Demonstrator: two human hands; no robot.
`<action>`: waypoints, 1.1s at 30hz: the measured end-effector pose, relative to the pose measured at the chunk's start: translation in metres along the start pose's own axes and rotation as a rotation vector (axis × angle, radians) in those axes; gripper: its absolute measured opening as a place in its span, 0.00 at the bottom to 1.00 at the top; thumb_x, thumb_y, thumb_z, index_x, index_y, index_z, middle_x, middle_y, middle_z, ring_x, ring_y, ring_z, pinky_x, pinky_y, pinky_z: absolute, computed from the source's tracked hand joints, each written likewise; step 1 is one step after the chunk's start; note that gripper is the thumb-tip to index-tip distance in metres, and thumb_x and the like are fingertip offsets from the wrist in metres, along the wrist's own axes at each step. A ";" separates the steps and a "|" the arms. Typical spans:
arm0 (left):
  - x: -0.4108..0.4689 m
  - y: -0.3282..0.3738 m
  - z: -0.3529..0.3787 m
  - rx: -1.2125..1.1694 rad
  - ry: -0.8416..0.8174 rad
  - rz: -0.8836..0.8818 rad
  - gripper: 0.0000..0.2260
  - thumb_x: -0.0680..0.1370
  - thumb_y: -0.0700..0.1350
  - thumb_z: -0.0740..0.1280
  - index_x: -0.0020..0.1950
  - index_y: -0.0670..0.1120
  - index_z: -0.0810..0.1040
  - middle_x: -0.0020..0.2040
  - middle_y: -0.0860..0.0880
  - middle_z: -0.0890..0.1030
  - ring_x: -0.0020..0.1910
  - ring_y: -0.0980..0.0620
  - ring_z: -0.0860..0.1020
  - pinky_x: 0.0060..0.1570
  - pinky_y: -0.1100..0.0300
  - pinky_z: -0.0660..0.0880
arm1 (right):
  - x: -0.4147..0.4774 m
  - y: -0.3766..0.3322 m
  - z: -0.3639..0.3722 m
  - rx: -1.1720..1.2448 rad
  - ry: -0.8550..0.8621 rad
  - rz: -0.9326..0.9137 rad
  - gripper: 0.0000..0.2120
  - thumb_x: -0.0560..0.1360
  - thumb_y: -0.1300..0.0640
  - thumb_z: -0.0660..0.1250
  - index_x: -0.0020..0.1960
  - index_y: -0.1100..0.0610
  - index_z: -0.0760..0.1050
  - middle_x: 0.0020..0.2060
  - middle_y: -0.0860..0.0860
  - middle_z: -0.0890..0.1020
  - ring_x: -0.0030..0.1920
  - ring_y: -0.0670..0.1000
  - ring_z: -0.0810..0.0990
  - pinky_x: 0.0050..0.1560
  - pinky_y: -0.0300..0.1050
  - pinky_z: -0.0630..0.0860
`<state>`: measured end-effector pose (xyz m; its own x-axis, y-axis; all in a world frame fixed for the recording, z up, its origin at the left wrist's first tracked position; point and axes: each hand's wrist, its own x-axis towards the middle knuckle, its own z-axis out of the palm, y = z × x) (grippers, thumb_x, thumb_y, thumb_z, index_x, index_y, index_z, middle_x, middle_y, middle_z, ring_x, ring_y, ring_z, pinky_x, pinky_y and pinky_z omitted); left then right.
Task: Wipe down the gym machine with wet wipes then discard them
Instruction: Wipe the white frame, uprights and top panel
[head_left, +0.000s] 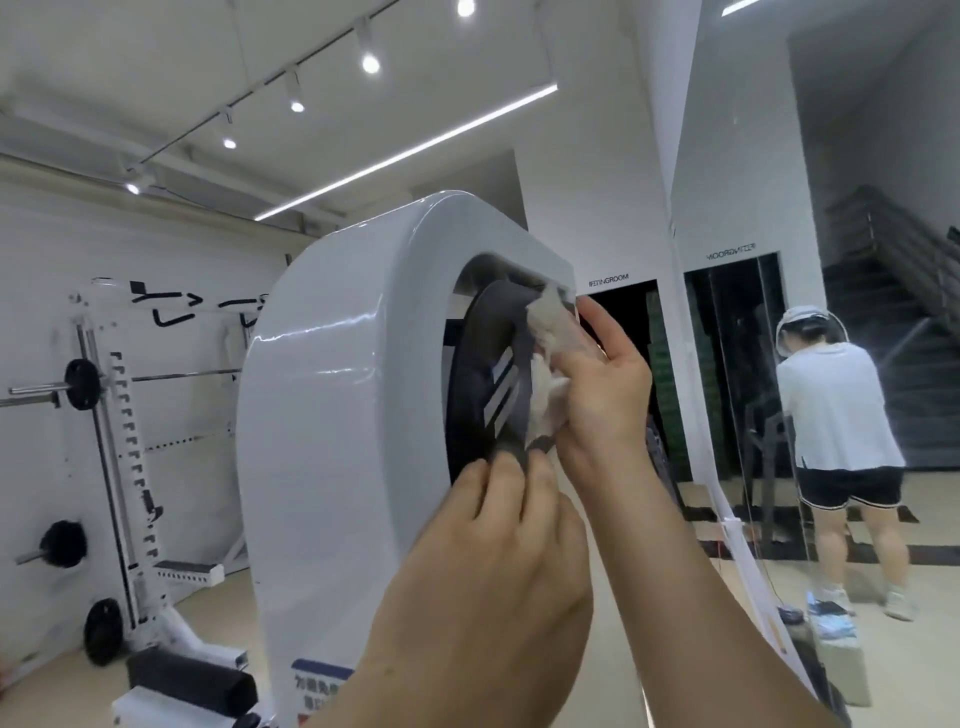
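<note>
Wiping | my right hand (602, 384) presses wet wipe (548, 364) on machine (332, 415) wheel (493, 374) | left hand (498, 525) pinches rim | I'd keep pressure even

My right hand (597, 384) presses a crumpled wet wipe (548, 364) to the dark strap (498, 364), frame centre. My left hand (498, 561) pinches the strap's lower end beside the white machine housing (332, 415).

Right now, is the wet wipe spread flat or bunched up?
Bunched up: the wet wipe shows crumpled folds under the right hand, pressed on the dark strap.
</note>
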<state>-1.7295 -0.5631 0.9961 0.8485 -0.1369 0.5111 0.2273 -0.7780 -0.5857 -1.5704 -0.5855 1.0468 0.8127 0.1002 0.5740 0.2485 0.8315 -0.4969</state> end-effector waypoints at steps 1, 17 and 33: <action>0.001 0.001 0.000 -0.084 0.094 -0.008 0.21 0.72 0.41 0.52 0.53 0.37 0.81 0.57 0.35 0.80 0.49 0.38 0.80 0.47 0.48 0.79 | -0.006 -0.003 -0.012 0.084 0.025 0.070 0.18 0.75 0.67 0.69 0.61 0.52 0.77 0.56 0.56 0.83 0.55 0.55 0.83 0.61 0.56 0.78; 0.021 -0.005 -0.041 -1.020 0.199 -0.317 0.06 0.75 0.48 0.72 0.39 0.57 0.83 0.33 0.63 0.81 0.35 0.65 0.79 0.33 0.74 0.71 | -0.117 -0.060 -0.097 -0.439 -0.149 0.084 0.08 0.67 0.53 0.71 0.42 0.57 0.83 0.34 0.53 0.84 0.32 0.47 0.81 0.30 0.37 0.75; -0.030 0.022 -0.020 -0.018 0.023 0.039 0.10 0.68 0.33 0.62 0.45 0.40 0.79 0.23 0.48 0.53 0.21 0.49 0.55 0.23 0.63 0.56 | -0.130 0.027 -0.070 -0.932 -0.120 0.165 0.03 0.71 0.59 0.66 0.40 0.53 0.77 0.33 0.41 0.81 0.38 0.42 0.81 0.38 0.37 0.76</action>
<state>-1.7593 -0.5879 0.9805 0.8456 -0.1812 0.5022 0.1855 -0.7823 -0.5946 -1.6321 -0.6145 0.9135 0.8281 0.2758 0.4880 0.4980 0.0376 -0.8663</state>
